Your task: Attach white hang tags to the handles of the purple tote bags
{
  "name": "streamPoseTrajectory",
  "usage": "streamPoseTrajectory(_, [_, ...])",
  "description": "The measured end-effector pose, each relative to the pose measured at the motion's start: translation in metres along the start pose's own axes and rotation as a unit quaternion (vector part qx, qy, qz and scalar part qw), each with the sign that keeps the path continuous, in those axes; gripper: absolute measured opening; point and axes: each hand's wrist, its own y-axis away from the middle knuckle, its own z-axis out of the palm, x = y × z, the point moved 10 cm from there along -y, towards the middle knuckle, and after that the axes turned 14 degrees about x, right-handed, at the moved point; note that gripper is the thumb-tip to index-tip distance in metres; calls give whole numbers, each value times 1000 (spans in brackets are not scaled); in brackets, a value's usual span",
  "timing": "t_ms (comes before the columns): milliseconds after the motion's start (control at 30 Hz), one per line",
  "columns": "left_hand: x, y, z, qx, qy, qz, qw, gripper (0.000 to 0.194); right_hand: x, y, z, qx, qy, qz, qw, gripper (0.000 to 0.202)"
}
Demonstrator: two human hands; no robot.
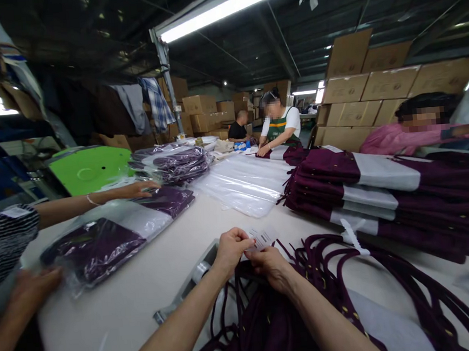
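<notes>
At the middle of the view, my left hand (233,251) is closed in a pinch at the left edge of a white printed label (264,238). My right hand (272,267) pinches the label's lower edge, close beside the left fingertips. Beneath both hands lies a heap of dark purple fabric (266,324) with long thin straps and small gold-coloured metal pieces. To the right, a white plastic tie (355,237) crosses a bundle of purple straps (387,261). A grey metal tool (197,276), partly hidden by my left forearm, rests on the table.
On the left, a co-worker's hand (138,189) touches a purple bundle in clear plastic (113,233). Folded purple pieces with white wraps (386,171) are stacked at right. Clear bags (247,182) lie mid-table (120,319). A person in a green apron (281,123) works across from me.
</notes>
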Motion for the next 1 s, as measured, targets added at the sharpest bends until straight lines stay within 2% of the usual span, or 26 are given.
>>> streamPoseTrajectory(100, [-1,1,5,-17,-31,4,999,27,4,-2,-2,-4,-48,26,999,22])
streamPoseTrajectory(233, [-11,4,10,-47,-139,19,989,26,6,-5,-15,34,-134,45,989,18])
streamPoseTrajectory(400, [-33,13,10,-54,-323,67,942,13,10,-7,-30,89,-192,72,975,15])
streamPoseTrajectory(500, [-49,19,6,-50,-381,71,920,13,7,-11,-36,127,-199,72,969,17])
streamPoseTrajectory(633, [-64,23,0,-40,-406,67,910,16,1,-20,-41,171,-194,48,965,17])
streamPoseTrajectory(767, [-74,25,-9,-6,-413,42,910,16,-3,-26,-41,180,-176,17,968,19])
streamPoseTrajectory(1000, [-73,30,-14,18,-387,33,921,17,-9,-35,-43,210,-166,-25,963,19])
